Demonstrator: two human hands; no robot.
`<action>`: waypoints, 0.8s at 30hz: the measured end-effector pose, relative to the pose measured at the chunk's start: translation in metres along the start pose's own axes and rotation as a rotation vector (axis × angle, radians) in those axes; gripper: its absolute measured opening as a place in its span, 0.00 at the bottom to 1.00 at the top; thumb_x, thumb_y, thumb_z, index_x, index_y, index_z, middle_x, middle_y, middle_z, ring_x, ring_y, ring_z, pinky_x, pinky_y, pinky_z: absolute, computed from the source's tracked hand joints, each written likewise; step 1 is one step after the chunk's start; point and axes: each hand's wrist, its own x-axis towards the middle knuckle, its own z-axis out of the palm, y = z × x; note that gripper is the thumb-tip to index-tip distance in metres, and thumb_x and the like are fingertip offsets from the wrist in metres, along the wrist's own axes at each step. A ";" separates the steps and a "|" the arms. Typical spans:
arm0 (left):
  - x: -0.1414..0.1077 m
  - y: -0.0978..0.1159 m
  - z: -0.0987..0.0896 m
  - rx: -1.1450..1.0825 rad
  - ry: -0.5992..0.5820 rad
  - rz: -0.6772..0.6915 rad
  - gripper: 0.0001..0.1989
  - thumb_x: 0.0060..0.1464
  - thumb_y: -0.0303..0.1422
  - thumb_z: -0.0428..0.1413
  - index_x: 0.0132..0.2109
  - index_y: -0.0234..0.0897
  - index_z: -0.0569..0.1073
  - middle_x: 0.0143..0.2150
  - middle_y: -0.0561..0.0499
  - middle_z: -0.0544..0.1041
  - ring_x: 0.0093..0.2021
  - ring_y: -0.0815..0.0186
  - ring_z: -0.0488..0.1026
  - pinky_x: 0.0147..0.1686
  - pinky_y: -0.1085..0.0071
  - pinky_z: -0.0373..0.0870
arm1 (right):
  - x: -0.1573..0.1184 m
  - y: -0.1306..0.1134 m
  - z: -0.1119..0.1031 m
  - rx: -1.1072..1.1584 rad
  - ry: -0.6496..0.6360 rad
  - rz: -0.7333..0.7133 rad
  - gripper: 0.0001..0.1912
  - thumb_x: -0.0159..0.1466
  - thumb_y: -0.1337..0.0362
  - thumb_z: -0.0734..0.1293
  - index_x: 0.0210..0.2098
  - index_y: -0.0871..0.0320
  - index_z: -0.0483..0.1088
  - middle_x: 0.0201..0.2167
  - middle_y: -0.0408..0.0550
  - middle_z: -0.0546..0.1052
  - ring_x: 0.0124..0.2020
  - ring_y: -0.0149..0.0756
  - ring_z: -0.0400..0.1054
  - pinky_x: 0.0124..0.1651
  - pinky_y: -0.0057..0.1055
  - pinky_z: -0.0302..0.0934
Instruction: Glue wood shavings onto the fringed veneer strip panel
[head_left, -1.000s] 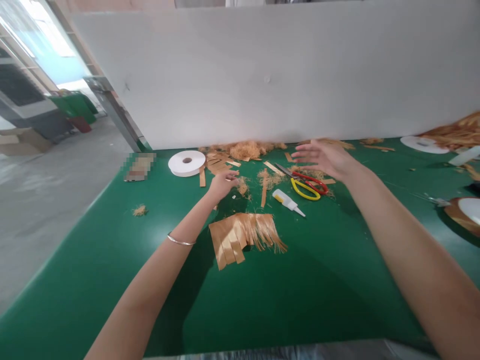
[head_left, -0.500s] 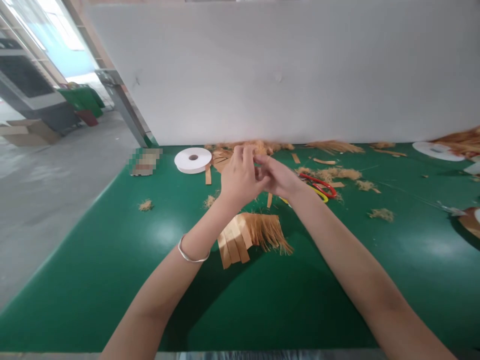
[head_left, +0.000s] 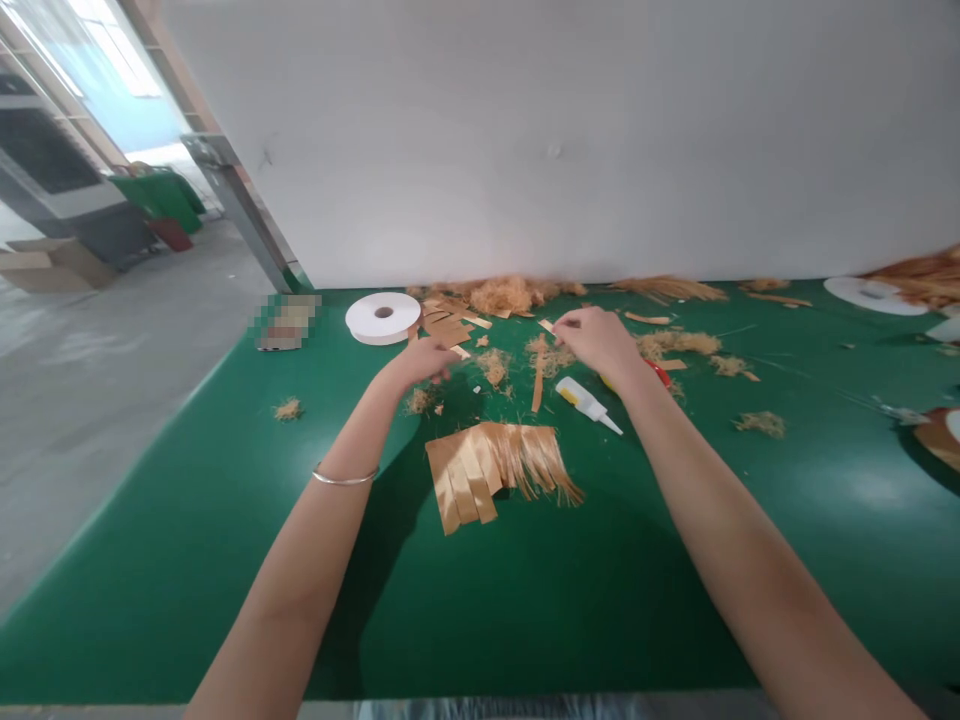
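Note:
My left hand (head_left: 421, 366) is over the left of the scraps, its fingers closed on a short pale piece of ribbon (head_left: 460, 352). To the right, my right hand (head_left: 598, 340) pinches another small piece of ribbon (head_left: 547, 325) between thumb and fingertips. Below them lies a tan ribbon fringe (head_left: 491, 470), flat strips on its left and frayed threads on its right. A white glue bottle (head_left: 581, 398) with a pointed nozzle rests on its side under my right hand. Scissors (head_left: 658, 373) with red and yellow handles are mostly hidden by my right wrist.
A white ribbon roll (head_left: 384, 318) stands left of several cut ribbon pieces (head_left: 444, 328). Fluffy thread scraps (head_left: 506, 294) line the white board (head_left: 555, 200) behind the green table (head_left: 225, 560). Another white roll (head_left: 874, 295) is at far right. A blurred-out object (head_left: 289, 322) lies at back left.
My hands, together above the fringe before, have moved apart, left and right. The glue bottle and loose scraps between them are now uncovered. The fringe has stayed in place.

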 end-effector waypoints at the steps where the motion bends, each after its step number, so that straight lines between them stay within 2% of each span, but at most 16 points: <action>1: 0.000 0.000 0.002 -0.108 -0.096 0.007 0.12 0.51 0.41 0.54 0.35 0.36 0.72 0.30 0.47 0.76 0.27 0.65 0.71 0.25 0.71 0.60 | 0.000 0.001 0.000 -0.135 0.019 -0.048 0.12 0.58 0.63 0.64 0.37 0.60 0.75 0.39 0.56 0.78 0.40 0.44 0.71 0.39 0.35 0.64; 2: -0.001 0.001 0.005 -0.232 -0.192 0.017 0.14 0.51 0.42 0.55 0.40 0.38 0.71 0.32 0.47 0.77 0.27 0.66 0.71 0.24 0.72 0.60 | -0.002 0.000 0.001 -0.202 -0.031 -0.114 0.14 0.58 0.61 0.64 0.40 0.59 0.75 0.41 0.56 0.77 0.42 0.44 0.71 0.40 0.35 0.63; 3: -0.002 0.004 0.008 -0.360 -0.274 0.032 0.16 0.51 0.43 0.55 0.43 0.39 0.70 0.36 0.47 0.77 0.29 0.66 0.72 0.25 0.72 0.60 | -0.004 -0.002 0.003 -0.205 -0.138 -0.191 0.17 0.58 0.58 0.65 0.45 0.56 0.74 0.44 0.54 0.76 0.43 0.43 0.70 0.41 0.35 0.63; 5: -0.005 0.010 0.012 -0.568 -0.376 0.081 0.18 0.53 0.43 0.54 0.48 0.40 0.68 0.41 0.46 0.77 0.33 0.65 0.73 0.28 0.72 0.63 | -0.010 -0.010 0.011 -0.111 -0.381 -0.351 0.25 0.58 0.52 0.65 0.53 0.51 0.68 0.49 0.52 0.74 0.44 0.41 0.69 0.42 0.33 0.62; 6: -0.007 0.014 0.014 -0.646 -0.413 0.111 0.18 0.54 0.43 0.53 0.49 0.40 0.68 0.42 0.46 0.76 0.35 0.65 0.73 0.31 0.70 0.65 | -0.012 -0.014 0.017 -0.075 -0.433 -0.419 0.26 0.58 0.51 0.66 0.55 0.51 0.67 0.50 0.51 0.73 0.44 0.40 0.69 0.42 0.32 0.61; 8: -0.010 0.019 0.014 -0.743 -0.487 0.169 0.18 0.57 0.44 0.50 0.50 0.40 0.68 0.44 0.44 0.76 0.39 0.63 0.74 0.37 0.67 0.68 | -0.015 -0.021 0.029 -0.115 -0.380 -0.525 0.21 0.59 0.52 0.65 0.49 0.53 0.71 0.48 0.50 0.74 0.43 0.39 0.69 0.41 0.31 0.60; 10: -0.013 0.020 0.010 -0.701 -0.495 0.193 0.20 0.59 0.46 0.46 0.52 0.41 0.67 0.44 0.42 0.76 0.42 0.60 0.74 0.40 0.63 0.69 | -0.014 -0.021 0.038 -0.299 -0.238 -0.562 0.14 0.63 0.56 0.62 0.38 0.57 0.74 0.41 0.52 0.76 0.40 0.39 0.69 0.40 0.31 0.58; 11: -0.014 0.019 0.006 -0.607 -0.440 0.184 0.21 0.59 0.47 0.45 0.53 0.41 0.67 0.44 0.40 0.76 0.42 0.58 0.75 0.40 0.62 0.69 | -0.012 -0.017 0.041 -0.420 -0.166 -0.545 0.14 0.64 0.57 0.60 0.35 0.58 0.74 0.39 0.53 0.76 0.39 0.40 0.69 0.38 0.31 0.57; 12: -0.016 0.019 0.002 -0.460 -0.330 0.162 0.22 0.58 0.47 0.46 0.53 0.41 0.67 0.45 0.40 0.76 0.42 0.57 0.75 0.39 0.61 0.70 | -0.009 -0.012 0.042 -0.531 -0.103 -0.510 0.15 0.65 0.59 0.58 0.34 0.58 0.73 0.37 0.54 0.76 0.39 0.41 0.69 0.37 0.32 0.56; 14: -0.019 0.017 -0.007 -0.054 -0.016 0.103 0.22 0.57 0.47 0.47 0.51 0.37 0.69 0.47 0.37 0.74 0.44 0.53 0.74 0.40 0.58 0.69 | -0.002 0.002 0.039 -0.672 -0.015 -0.424 0.14 0.66 0.61 0.57 0.35 0.59 0.72 0.35 0.57 0.76 0.38 0.44 0.69 0.36 0.33 0.55; 16: -0.025 0.019 -0.016 0.316 0.285 0.057 0.21 0.56 0.44 0.48 0.49 0.33 0.70 0.48 0.33 0.73 0.46 0.48 0.71 0.41 0.54 0.67 | 0.004 0.014 0.032 -0.711 0.009 -0.383 0.11 0.65 0.64 0.58 0.38 0.60 0.71 0.37 0.60 0.75 0.40 0.45 0.68 0.36 0.33 0.55; 18: -0.034 0.023 -0.022 0.472 0.446 0.061 0.19 0.57 0.41 0.48 0.48 0.32 0.70 0.47 0.34 0.73 0.47 0.47 0.70 0.41 0.54 0.67 | 0.008 0.021 0.022 -0.709 0.013 -0.362 0.09 0.63 0.64 0.61 0.41 0.58 0.70 0.40 0.59 0.75 0.40 0.45 0.67 0.35 0.32 0.54; 20: -0.045 0.026 -0.024 0.471 0.457 0.126 0.17 0.56 0.39 0.49 0.48 0.34 0.70 0.44 0.38 0.75 0.44 0.51 0.71 0.39 0.58 0.68 | 0.008 0.018 0.014 -0.678 0.006 -0.312 0.11 0.63 0.59 0.61 0.39 0.57 0.71 0.38 0.56 0.75 0.37 0.43 0.67 0.33 0.32 0.53; 22: -0.056 0.025 -0.020 0.445 0.325 0.231 0.15 0.55 0.38 0.51 0.47 0.36 0.70 0.42 0.42 0.75 0.39 0.56 0.72 0.37 0.62 0.68 | 0.002 0.010 0.009 -0.610 0.017 -0.296 0.14 0.65 0.56 0.58 0.34 0.57 0.71 0.34 0.53 0.75 0.34 0.41 0.66 0.31 0.31 0.51; 24: -0.068 0.017 -0.010 0.489 0.158 0.369 0.15 0.53 0.41 0.53 0.44 0.37 0.72 0.42 0.43 0.74 0.43 0.55 0.70 0.40 0.61 0.67 | -0.012 -0.001 0.009 -0.530 0.032 -0.375 0.11 0.65 0.62 0.57 0.35 0.56 0.69 0.34 0.51 0.74 0.34 0.39 0.66 0.31 0.30 0.51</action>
